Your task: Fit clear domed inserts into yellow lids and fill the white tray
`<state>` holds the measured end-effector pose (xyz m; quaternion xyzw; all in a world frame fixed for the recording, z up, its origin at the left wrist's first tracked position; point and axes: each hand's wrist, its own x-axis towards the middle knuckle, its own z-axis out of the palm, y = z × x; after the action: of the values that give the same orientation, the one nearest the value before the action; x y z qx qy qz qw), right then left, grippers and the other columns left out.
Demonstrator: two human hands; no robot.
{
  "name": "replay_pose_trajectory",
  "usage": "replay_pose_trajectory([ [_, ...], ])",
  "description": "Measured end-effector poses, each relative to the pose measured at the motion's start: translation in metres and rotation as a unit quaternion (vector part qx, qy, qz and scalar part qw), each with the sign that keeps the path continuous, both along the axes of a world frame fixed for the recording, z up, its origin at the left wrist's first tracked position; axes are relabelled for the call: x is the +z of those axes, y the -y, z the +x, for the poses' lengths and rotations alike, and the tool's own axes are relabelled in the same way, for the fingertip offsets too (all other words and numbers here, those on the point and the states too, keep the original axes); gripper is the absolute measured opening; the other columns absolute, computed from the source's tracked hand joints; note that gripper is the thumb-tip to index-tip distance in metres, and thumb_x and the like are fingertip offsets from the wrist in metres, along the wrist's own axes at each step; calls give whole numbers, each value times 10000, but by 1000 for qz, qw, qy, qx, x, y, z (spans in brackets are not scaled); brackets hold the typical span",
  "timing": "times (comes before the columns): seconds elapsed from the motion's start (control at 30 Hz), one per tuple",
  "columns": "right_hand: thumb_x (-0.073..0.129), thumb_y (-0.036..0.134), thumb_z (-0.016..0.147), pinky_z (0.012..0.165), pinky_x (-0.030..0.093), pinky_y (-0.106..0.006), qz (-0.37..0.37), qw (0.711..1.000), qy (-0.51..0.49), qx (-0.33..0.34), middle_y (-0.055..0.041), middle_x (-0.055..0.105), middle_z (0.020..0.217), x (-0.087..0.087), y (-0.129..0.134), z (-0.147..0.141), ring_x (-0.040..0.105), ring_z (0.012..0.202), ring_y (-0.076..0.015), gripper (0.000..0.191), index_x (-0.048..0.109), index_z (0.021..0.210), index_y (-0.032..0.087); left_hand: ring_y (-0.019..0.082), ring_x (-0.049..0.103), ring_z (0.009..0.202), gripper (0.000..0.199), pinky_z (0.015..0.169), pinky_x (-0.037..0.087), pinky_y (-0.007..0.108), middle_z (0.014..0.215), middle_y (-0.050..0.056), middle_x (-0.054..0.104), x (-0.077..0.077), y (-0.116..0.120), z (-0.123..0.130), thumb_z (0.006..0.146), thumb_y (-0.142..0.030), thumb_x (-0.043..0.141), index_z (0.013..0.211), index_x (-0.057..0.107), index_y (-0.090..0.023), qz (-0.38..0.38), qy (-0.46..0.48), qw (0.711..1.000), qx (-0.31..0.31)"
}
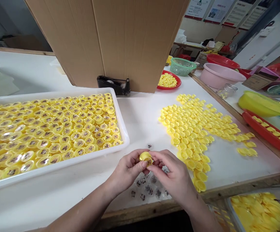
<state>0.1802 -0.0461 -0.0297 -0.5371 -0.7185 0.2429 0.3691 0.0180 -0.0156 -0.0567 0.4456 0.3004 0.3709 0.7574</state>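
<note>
Between my two hands, above the table's front edge, is a small yellow round piece [145, 157] with a printed picture on its lower part. My left hand [132, 166] pinches it from the left, thumb on its front. From the right, the thumb and fingers of my right hand [169, 172] close on it. Clear discs with small dark printed figures [143, 188] lie on the table beneath my hands. A white tray [123, 129] at the left holds rows of yellow pieces with pictures. Loose plain yellow pieces [187, 129] spread over the table at the right.
A large cardboard box [120, 42] stands at the back, with a black tape dispenser [113, 85] before it. Behind at right are a red plate [177, 83], a green basket [183, 66] and a pink basin [221, 76]. A bin of yellow pieces [258, 211] sits below the table's wooden edge.
</note>
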Motion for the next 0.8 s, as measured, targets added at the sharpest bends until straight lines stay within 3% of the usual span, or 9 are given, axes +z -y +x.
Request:
replay_pose_trajectory([
  [0.23, 587, 254, 848, 739, 526, -299, -146, 976, -162, -12, -35, 643, 936, -16, -3, 8, 615, 830, -165, 150, 592, 993, 217, 182, 583, 835, 251, 755, 453, 299, 926, 72, 633, -2, 2, -3, 872, -353, 533, 1045, 553, -173, 145, -170, 975, 1],
  [0.4, 605, 259, 836, 778, 530, -310, -156, 970, -188, -5, -40, 662, 960, -17, -1, 9, 629, 850, -166, 213, 585, 1042, 210, 209, 589, 898, 243, 791, 443, 302, 1001, 87, 640, -5, 2, -3, 847, -303, 574, 1066, 625, -210, 225, -211, 949, 57],
  [0.63, 570, 221, 836, 713, 518, -281, -92, 987, -129, -6, -31, 644, 860, -16, 3, 4, 609, 769, -154, 97, 611, 922, 207, 194, 589, 802, 192, 715, 420, 275, 892, 68, 663, 0, 5, -5, 812, -254, 615, 994, 660, -211, 263, -237, 932, 79],
  [0.73, 573, 236, 830, 712, 511, -279, -117, 982, -146, -14, -30, 653, 845, -21, 2, 1, 610, 764, -156, 95, 612, 908, 199, 186, 579, 756, 177, 686, 416, 269, 835, 64, 658, 1, 4, -5, 813, -284, 611, 955, 670, -197, 247, -263, 930, 72],
  [0.8, 587, 263, 825, 700, 506, -278, -161, 970, -182, -22, -26, 664, 828, -24, 0, 2, 612, 751, -157, 112, 620, 904, 192, 169, 566, 701, 210, 646, 421, 261, 788, 61, 645, 0, 2, -3, 830, -318, 586, 959, 670, -176, 195, -254, 946, 40],
])
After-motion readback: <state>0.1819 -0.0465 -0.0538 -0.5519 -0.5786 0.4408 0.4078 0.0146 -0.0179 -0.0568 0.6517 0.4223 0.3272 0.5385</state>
